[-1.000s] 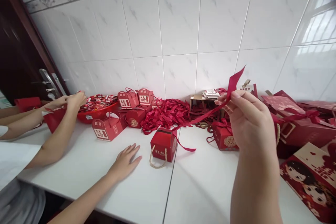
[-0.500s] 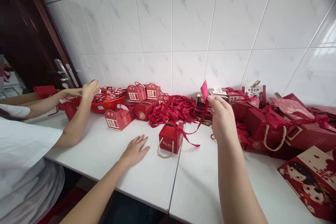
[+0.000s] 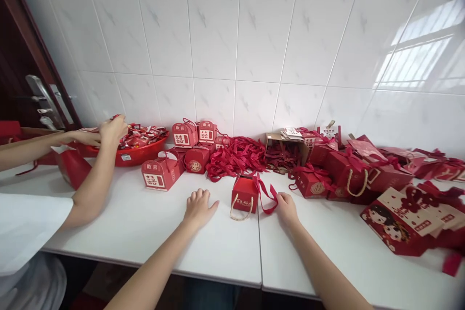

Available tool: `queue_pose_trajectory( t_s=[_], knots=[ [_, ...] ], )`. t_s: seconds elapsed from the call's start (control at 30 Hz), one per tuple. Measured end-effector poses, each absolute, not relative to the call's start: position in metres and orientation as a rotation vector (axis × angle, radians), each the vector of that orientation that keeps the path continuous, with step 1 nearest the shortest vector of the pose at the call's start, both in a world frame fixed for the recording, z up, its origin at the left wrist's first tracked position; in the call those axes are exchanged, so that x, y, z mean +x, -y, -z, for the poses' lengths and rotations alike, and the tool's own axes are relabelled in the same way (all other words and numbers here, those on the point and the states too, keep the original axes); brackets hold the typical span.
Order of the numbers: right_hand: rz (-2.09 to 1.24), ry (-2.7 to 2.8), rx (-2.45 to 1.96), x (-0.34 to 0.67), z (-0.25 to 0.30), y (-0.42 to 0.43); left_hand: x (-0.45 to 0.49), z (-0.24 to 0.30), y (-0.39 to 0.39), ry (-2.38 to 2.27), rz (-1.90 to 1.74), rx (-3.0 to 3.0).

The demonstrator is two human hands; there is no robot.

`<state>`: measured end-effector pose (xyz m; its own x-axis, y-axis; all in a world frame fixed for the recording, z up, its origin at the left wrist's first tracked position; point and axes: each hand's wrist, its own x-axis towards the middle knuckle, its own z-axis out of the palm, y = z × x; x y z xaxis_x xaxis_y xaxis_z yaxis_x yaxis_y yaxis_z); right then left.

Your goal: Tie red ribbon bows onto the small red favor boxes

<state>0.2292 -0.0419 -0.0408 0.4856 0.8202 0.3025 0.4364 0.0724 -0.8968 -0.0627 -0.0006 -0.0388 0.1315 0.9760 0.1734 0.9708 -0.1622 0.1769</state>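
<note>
Two hands are down on the white table point(image 3: 145, 223), both yours, one on each side of the small red box point(image 3: 244, 193). Your left hand point(image 3: 199, 207) lies palm-down just left of the box, not touching it. Its fingers are pressed together and the thumb angles out toward the box; it looks like a resting hand, close enough to steady things. Your right hand point(image 3: 286, 206) sits low on the other side, fingers closed in a pinch on the end of the ribbon point(image 3: 266, 194). The ribbon runs from the box top, and because you're holding its end at table level it sags in a slack loop rather than pulling the box over. The box stands upright near the table seam point(image 3: 259, 237), its rope handle point(image 3: 240, 214) flopped forward.

There's gold lettering across the box front, too small to read. The handled boxes point(image 3: 160, 174) behind carry white labels with the double-happiness sign 囍. The ribbon pile point(image 3: 236, 155) is heaped against the wall, within easy reach. To your left, a co-worker's hands point(image 3: 111, 128) are at the red bowl point(image 3: 136, 155) of wrapped sweets. A paper bag point(image 3: 397, 218) printed with a cartoon couple lies flat to your right.
</note>
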Motion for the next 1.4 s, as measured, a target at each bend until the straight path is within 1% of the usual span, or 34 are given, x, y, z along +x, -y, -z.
queue_pose_trajectory(
  t_s=[0.13,0.37,0.63,0.87,1.13,1.4],
  knots=[
    [-0.301,1.262,-1.801,0.234,0.065,0.067,-0.055,0.040,-0.023,-1.956,-0.367,2.410],
    [-0.004,1.428,-2.183,0.214,0.073,0.062,-0.057,0.043,-0.041,-1.878,-0.496,2.391],
    [0.064,1.450,-2.351,0.214,0.072,0.057,-0.060,0.045,-0.042,-1.869,-0.477,2.381],
    [0.047,1.446,-2.349,0.213,0.071,0.056,-0.060,0.045,-0.041,-1.875,-0.448,2.393],
    [-0.005,1.365,-2.216,0.212,0.067,0.060,-0.059,0.047,-0.051,-1.866,-0.447,2.392],
    [-0.192,1.125,-1.986,0.223,0.065,0.059,-0.061,0.046,-0.056,-1.848,-0.478,2.360]
  ],
)
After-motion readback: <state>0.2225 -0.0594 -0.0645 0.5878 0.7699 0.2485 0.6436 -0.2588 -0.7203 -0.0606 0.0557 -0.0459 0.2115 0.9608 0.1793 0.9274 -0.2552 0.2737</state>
